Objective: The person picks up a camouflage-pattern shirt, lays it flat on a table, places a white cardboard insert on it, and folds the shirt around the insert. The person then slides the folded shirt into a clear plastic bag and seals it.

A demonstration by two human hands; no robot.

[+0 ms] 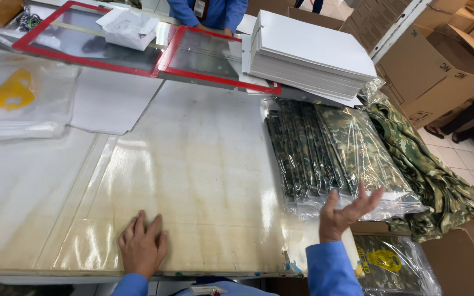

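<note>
Left hand (142, 245) lies flat and empty on the worktable (193, 164); right hand (346, 211), open with fingers spread (gripping nothing), hovers at the near edge of the bagged camouflage garments (336, 153) just beyond it, apparently reaching to take the top pack, which would call for a closing grip.

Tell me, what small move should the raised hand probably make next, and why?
Probably lower the right hand onto the nearest bagged camouflage pack. That hand is open and empty, lifted just beside the fanned row of packs, while the left hand lies flat on bare table, holding nothing.
</note>
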